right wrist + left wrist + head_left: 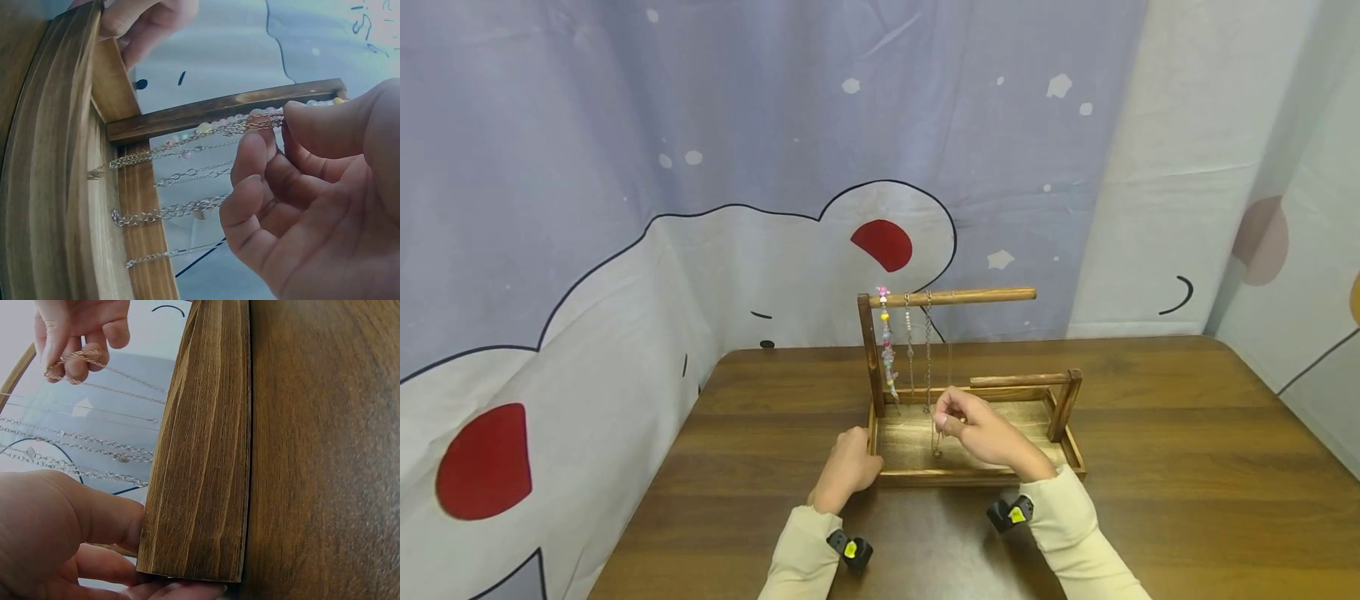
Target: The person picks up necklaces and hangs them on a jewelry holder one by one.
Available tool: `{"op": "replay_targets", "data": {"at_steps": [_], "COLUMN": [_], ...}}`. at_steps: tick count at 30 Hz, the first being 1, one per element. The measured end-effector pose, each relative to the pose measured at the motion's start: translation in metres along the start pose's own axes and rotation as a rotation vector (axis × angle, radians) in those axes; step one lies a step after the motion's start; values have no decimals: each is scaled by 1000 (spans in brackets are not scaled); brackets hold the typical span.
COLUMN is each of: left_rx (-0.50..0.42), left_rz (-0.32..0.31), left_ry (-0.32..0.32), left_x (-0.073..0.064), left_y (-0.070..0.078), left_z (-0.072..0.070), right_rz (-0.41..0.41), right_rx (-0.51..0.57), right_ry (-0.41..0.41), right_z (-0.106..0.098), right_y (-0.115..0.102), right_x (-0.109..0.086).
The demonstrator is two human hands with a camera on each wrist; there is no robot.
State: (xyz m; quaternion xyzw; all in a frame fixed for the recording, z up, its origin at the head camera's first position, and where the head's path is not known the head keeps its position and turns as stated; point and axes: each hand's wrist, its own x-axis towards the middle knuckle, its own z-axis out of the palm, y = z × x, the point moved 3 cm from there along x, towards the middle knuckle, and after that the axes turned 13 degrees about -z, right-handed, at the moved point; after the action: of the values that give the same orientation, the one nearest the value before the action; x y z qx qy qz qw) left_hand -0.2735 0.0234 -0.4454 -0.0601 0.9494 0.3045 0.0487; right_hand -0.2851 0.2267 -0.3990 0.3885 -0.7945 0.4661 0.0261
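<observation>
My right hand pinches a thin gold-coloured chain between thumb and fingertips, over the wooden jewellery stand. The chain's lower part hangs down toward the tray at the stand's base. My left hand grips the tray's front left corner, with thumb and fingers around the wooden wall in the left wrist view. From the stand's upper bar hang a colourful beaded strand, a strand with pale beads and a silver-coloured chain. Another very thin chain hangs to their right.
A lower bar reaches left from a short post at the tray's right side. The taller post stands on the left. Under the stand is a brown wooden table, with a printed curtain behind it.
</observation>
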Motion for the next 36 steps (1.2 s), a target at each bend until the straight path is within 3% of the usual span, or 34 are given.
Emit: {"op": "replay_targets", "data": {"at_steps": [8, 12, 17, 23, 32, 36], "left_rx": [6, 4, -1, -6, -1, -6], "left_rz": [-7, -14, -15, -18, -17, -24], "left_ry": [-3, -11, -13, -26, -12, -19], "left_x": [0, 1, 1, 1, 1, 1], "left_y": [0, -1, -1, -1, -1, -2], "left_z": [-1, 0, 2, 3, 2, 2], "right_rz": [-36, -38, -57, -17, -5, -32], "right_rx": [101, 144, 176, 190, 126, 117], "right_ry": [38, 67, 108, 170, 227, 248], "right_z": [-10, -12, -13, -14, -18, -20], "right_y": [-37, -45, -45, -43, -46, -32], "right_x": [3, 3, 2, 2, 7, 11]}}
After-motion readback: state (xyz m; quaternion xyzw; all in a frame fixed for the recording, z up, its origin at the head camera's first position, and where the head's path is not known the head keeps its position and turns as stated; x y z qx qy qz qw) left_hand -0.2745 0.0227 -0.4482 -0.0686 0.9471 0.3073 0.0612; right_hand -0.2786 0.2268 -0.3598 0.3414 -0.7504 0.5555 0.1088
